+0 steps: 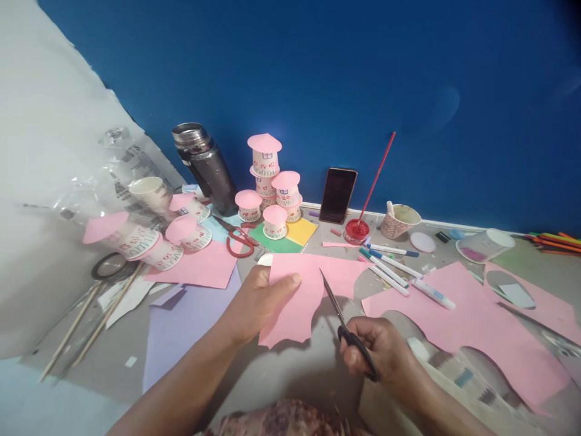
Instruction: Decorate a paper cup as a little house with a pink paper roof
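A pink sheet of paper (pixel 290 303) with scalloped cut edges hangs over the table from my left hand (pixel 256 300), thumb on top and fingers hidden beneath. My right hand (pixel 379 348) grips black-handled scissors (pixel 351 339) by the loops. Their blades point up and away, with the tip overlapping the sheet near a cut notch. Whether the blades are parted is hard to make out. Just beyond the sheet, small decorated paper-cup houses (pixel 275 221) with pink cone roofs stand on green and yellow paper.
Red-handled scissors (pixel 240 241), a black flask (pixel 206 169) and toppled cup houses (pixel 131 239) are on the left. A phone (pixel 338 195) leans on the blue wall beside a red paint pot (pixel 356 231). Markers (pixel 385 269) and cut pink paper (pixel 472 315) lie right.
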`<state>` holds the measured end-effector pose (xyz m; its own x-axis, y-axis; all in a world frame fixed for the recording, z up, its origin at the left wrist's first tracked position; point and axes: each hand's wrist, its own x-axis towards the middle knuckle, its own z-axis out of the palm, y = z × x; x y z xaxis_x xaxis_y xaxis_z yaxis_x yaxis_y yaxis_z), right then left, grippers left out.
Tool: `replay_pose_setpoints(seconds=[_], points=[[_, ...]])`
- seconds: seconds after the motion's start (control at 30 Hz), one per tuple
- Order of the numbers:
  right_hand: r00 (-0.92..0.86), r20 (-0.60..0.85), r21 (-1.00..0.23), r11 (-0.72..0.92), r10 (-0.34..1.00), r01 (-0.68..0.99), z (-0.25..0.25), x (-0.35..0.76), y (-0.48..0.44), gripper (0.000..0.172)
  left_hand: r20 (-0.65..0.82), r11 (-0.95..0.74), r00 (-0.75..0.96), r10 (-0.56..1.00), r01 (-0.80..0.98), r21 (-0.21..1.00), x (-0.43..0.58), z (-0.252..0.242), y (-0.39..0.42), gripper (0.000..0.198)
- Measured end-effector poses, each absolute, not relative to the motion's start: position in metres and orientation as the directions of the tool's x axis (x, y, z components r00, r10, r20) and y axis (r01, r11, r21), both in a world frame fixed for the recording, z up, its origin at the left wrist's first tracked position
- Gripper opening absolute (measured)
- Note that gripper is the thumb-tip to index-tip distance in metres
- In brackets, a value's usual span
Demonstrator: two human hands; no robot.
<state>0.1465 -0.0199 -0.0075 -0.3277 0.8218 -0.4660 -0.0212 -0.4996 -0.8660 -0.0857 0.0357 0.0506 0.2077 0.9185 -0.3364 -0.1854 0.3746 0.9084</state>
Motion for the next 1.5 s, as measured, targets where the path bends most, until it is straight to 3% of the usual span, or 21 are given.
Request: replay_pose_setpoints(seconds=[0.27, 0.53, 0.83, 1.5], points=[[-0.331, -0.461, -0.870, -0.493, 0.823, -0.016, -0.002, 0.147, -0.020, 0.053, -0.308, 0.337, 0.217, 0.926, -0.110, 0.935, -0.087, 0.051, 0.034, 0.021], [-0.329, -0.450, -0.880, -0.475, 0.830, 0.005, -0.006, 0.146, -0.021, 0.061, -0.310, 0.291, 0.221, 0.925, 0.117, 0.950, -0.087, 0.064, 0.034, 0.035], [-0.339, -0.471, -0.867, -0.497, 0.814, 0.011, -0.002, 0.146, -0.020, 0.055, -0.293, 0.233, 0.249, 0.923, 0.245, 0.941, -0.086, 0.062, 0.031, 0.043], [-0.347, -0.488, -0.857, -0.515, 0.801, 0.016, -0.001, 0.147, -0.021, 0.041, -0.392, 0.357, 0.232, 0.890, 0.181, 0.916, -0.094, 0.072, 0.033, 0.031]])
